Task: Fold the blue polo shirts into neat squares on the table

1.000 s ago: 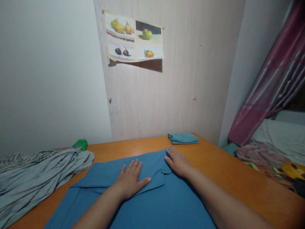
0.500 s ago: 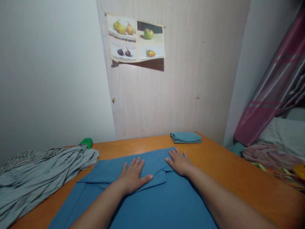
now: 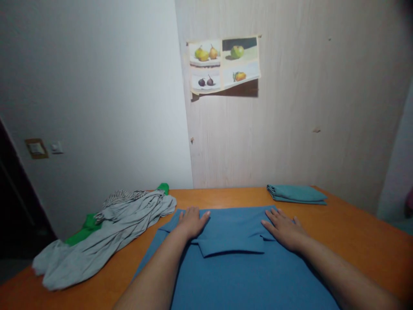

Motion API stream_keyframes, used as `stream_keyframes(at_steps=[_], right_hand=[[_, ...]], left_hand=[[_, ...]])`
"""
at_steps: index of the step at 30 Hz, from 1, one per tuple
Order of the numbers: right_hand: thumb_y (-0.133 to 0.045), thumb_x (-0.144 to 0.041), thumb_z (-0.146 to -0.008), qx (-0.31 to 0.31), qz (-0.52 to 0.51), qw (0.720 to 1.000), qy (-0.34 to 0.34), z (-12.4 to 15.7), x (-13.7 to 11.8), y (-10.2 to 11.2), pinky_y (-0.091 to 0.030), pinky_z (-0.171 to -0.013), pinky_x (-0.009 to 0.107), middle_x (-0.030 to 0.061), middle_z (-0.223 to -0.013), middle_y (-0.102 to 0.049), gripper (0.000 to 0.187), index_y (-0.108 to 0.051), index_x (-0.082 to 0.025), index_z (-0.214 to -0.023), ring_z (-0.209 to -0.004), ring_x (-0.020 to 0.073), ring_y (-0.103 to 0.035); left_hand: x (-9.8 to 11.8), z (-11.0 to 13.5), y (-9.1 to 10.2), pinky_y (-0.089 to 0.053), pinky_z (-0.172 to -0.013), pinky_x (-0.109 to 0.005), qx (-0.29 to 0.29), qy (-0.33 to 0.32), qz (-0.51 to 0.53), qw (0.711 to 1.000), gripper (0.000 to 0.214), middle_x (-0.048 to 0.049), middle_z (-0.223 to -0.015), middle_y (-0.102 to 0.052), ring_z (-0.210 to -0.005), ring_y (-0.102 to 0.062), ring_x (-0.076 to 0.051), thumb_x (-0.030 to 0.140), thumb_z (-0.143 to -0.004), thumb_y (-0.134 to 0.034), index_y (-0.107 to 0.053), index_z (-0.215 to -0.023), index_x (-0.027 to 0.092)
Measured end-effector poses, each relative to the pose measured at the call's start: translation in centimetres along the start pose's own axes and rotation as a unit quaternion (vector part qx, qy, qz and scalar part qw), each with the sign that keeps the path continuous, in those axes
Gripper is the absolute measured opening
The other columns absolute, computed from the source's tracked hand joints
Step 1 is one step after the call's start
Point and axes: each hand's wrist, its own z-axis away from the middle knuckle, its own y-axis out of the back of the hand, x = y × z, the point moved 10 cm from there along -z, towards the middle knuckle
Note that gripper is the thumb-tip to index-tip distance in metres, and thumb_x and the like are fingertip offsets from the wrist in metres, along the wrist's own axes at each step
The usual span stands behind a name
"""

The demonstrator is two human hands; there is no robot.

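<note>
A blue collared shirt [image 3: 235, 275] lies spread flat on the orange wooden table [image 3: 355, 232], its folded collar [image 3: 232, 246] toward the far edge. My left hand [image 3: 192, 221] rests flat, fingers together, on the shirt's left shoulder beside the collar. On the right shoulder lies my right hand [image 3: 284, 227], palm down with its fingers stretched out. Neither hand holds anything.
A crumpled grey garment [image 3: 103, 237] with a striped piece and green cloth [image 3: 85, 226] lies on the table's left. A folded teal cloth [image 3: 295, 193] sits at the far right by the wooden wall panel, under a fruit poster [image 3: 224, 63].
The view has swung left. My hands have slid apart along the shirt's top, the left one further toward the left shoulder, the right one toward the right shoulder.
</note>
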Motion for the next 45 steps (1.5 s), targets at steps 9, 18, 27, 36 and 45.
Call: stream_keyframes(at_steps=[9,18,27,36,45], right_hand=[[-0.017,-0.072,-0.094,-0.006,0.004,1.0,-0.011,0.4,-0.1,0.6,-0.014,-0.116,0.068,0.0061,-0.165,-0.022,0.08,-0.032,-0.025,-0.156,-0.152,0.0316,-0.016],[-0.019,-0.071,-0.095,-0.004,-0.005,1.0,-0.011,0.9,-0.7,1.5,-0.008,-0.116,0.068,0.0087,-0.165,-0.022,0.079,-0.032,-0.023,-0.157,-0.152,0.0333,-0.013],[-0.018,-0.062,-0.1,0.078,-0.105,0.982,0.132,3.5,-7.5,6.8,-0.014,-0.123,0.049,0.0156,-0.158,-0.037,0.077,-0.042,-0.009,-0.151,-0.15,0.0287,-0.024],[-0.017,-0.065,-0.1,-0.05,-0.135,0.953,0.266,7.4,-13.6,4.0,-0.011,-0.124,0.047,0.0143,-0.164,-0.021,0.081,-0.031,-0.01,-0.156,-0.153,0.028,-0.013],[-0.017,-0.07,-0.097,-0.1,-0.106,0.959,0.242,7.7,-12.9,2.1,-0.009,-0.123,0.05,0.0153,-0.165,-0.016,0.085,-0.024,-0.011,-0.159,-0.153,0.0311,-0.011]], left_hand=[[-4.1,-0.8,-1.5,-0.015,-0.121,-0.053,0.014,0.064,-0.055,0.996,0.104,-0.0248,-0.16,-0.028,-0.151,-0.021,-0.037,0.08,-0.085,-0.018,-0.036,-0.151,0.002],[-3.9,-0.8,-1.0,-0.019,-0.119,-0.056,0.019,0.049,-0.076,0.996,0.097,-0.0246,-0.157,-0.036,-0.149,-0.026,-0.037,0.078,-0.087,-0.017,-0.047,-0.145,0.006],[2.8,0.4,2.6,-0.033,-0.114,-0.046,0.027,-0.059,0.0,0.998,0.071,-0.0186,-0.143,-0.057,-0.137,-0.047,-0.03,0.061,-0.097,-0.017,-0.059,-0.129,0.014],[11.9,5.9,-1.9,-0.008,-0.122,-0.056,-0.109,-0.212,0.026,0.971,0.076,-0.0073,-0.167,-0.013,-0.155,-0.007,-0.026,0.064,-0.098,-0.014,-0.023,-0.159,0.02],[11.5,6.2,-3.0,-0.01,-0.123,-0.056,-0.079,-0.196,0.006,0.977,0.079,-0.0057,-0.166,-0.01,-0.155,-0.007,-0.027,0.069,-0.095,-0.017,-0.022,-0.16,0.023]])
